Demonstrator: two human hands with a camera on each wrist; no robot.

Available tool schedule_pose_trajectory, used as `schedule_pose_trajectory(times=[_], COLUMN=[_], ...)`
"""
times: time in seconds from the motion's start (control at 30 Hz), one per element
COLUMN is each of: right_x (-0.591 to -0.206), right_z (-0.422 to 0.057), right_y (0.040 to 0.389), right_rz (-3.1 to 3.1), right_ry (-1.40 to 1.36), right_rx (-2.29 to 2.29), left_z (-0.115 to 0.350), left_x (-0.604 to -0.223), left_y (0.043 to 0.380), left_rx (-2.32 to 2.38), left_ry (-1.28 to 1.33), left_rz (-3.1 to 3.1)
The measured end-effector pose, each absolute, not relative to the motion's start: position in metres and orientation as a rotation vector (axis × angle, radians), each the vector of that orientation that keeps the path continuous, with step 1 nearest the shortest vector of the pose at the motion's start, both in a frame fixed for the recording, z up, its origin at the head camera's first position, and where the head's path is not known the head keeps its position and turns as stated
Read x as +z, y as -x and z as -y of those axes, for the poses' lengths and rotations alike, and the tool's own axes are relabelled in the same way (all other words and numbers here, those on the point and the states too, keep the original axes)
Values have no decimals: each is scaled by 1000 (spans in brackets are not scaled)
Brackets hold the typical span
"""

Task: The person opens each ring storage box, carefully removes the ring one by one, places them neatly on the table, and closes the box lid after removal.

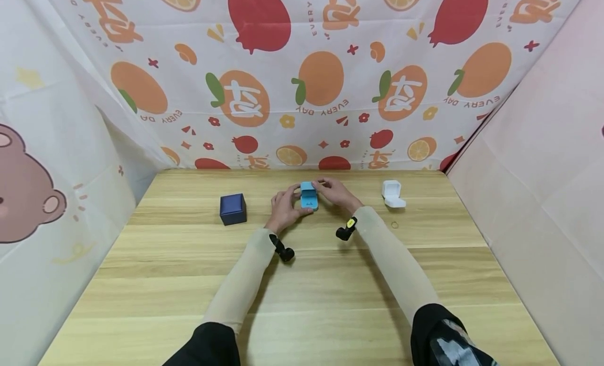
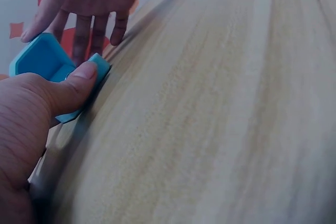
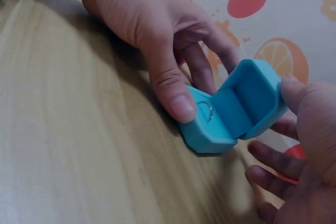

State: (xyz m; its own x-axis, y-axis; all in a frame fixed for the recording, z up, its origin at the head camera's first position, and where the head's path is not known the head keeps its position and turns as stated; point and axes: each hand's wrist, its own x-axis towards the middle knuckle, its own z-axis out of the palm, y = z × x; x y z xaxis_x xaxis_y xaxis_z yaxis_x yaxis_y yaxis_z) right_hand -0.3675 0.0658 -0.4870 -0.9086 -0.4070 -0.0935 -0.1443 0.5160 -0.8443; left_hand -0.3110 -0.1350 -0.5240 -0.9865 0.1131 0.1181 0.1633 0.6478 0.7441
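Note:
A light blue ring box [image 1: 309, 203] stands with its lid up at the back middle of the table. My left hand [image 1: 282, 210] grips its base from the left, thumb along the front edge. Inside the base a silver ring [image 3: 211, 112] shows in the right wrist view. On the other side, my right hand [image 1: 336, 192] pinches the raised lid [image 3: 262, 95] between thumb and index finger, its other fingers reaching out loosely below. In the left wrist view, my left thumb [image 2: 79, 85] covers part of the base.
Left of the hands sits a dark blue box [image 1: 233, 208], lid down. To the right, a white ring box [image 1: 392, 194] stands with its lid up, and a thin gold-coloured ring [image 1: 394, 225] lies in front of it. A fruit-print cloth [image 1: 278, 140] hangs along the table's back edge.

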Motion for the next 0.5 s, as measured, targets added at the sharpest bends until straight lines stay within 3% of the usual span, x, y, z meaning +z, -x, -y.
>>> schedule_pose_trajectory(times=[0.5], right_x=[-471], right_z=[-66], right_y=[363], right_rz=[-2433], right_ry=[498], right_rx=[-1596], left_z=[135], left_x=[-528], left_y=[310], left_rx=[-1246], left_ry=[223], left_rz=[2792])
